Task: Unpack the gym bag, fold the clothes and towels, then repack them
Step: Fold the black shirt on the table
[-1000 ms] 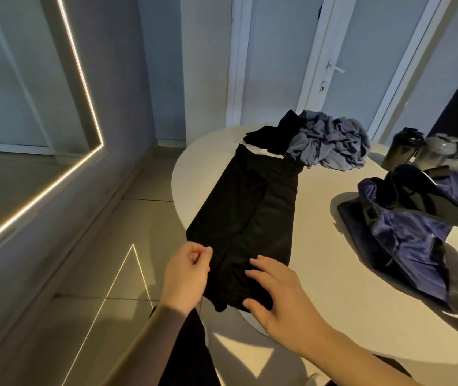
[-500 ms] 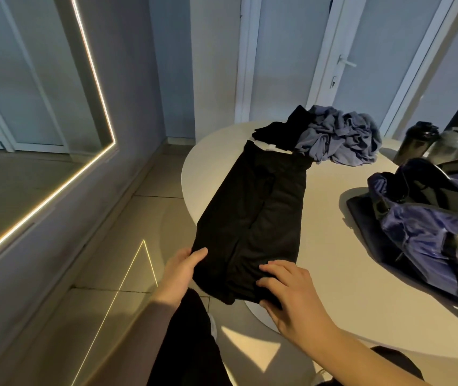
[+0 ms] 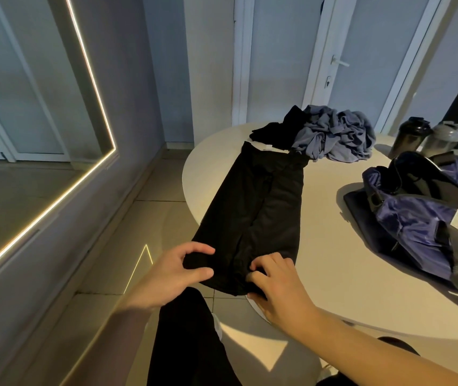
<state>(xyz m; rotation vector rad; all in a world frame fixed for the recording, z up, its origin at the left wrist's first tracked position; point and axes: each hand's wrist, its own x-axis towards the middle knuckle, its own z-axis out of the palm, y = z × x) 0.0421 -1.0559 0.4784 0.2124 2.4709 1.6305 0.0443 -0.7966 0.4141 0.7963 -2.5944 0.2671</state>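
Note:
A long black garment [image 3: 261, 207], folded lengthwise, lies across the round white table [image 3: 342, 274], its near end hanging over the edge. My left hand [image 3: 175, 271] pinches the near left corner between thumb and fingers. My right hand [image 3: 275, 282] grips the near right part of the same end with curled fingers. At the table's far side a crumpled grey-blue cloth [image 3: 336, 135] lies beside a small black garment [image 3: 275, 129]. The open blue gym bag [image 3: 422, 218] lies on the right.
Two shaker bottles, a dark one [image 3: 411, 135] and a grey one [image 3: 442, 139], stand at the back right. A mirror with a lit edge [image 3: 94, 79] covers the left wall. Tiled floor [image 3: 88, 274] lies below the table's left edge. White doors stand behind.
Both hands have closed on the garment's near end: the left went from reaching beside it to pinching the corner, the right from flat fingers on top to curled fingers gripping.

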